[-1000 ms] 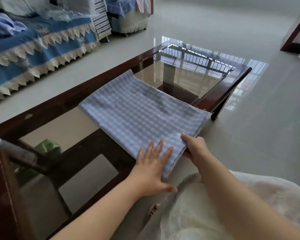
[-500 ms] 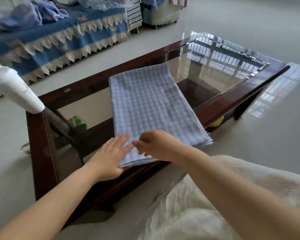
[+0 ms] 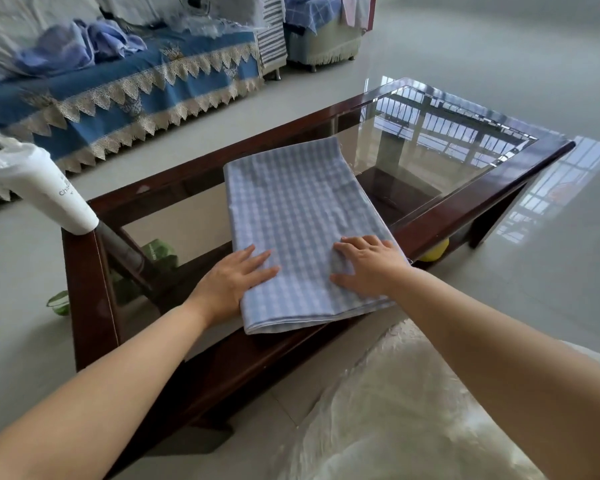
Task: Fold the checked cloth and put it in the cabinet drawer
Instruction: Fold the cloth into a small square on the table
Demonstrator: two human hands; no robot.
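Since half a second ago the right hand (image 3: 369, 268) has shifted from the cloth's near left part to its near right part, and now lies flat there, fingers relaxed. The left hand (image 3: 232, 282) lies flat too, fingers straight, across the cloth's near left edge. The checked cloth (image 3: 302, 216) lies folded on the table (image 3: 465, 209), its long axis running from the near edge toward the far edge, tilted slightly left. A white cup (image 3: 39, 188) with a straw stands on the table's left corner. A blue-covered sofa (image 3: 118, 88) stands beyond the far edge.
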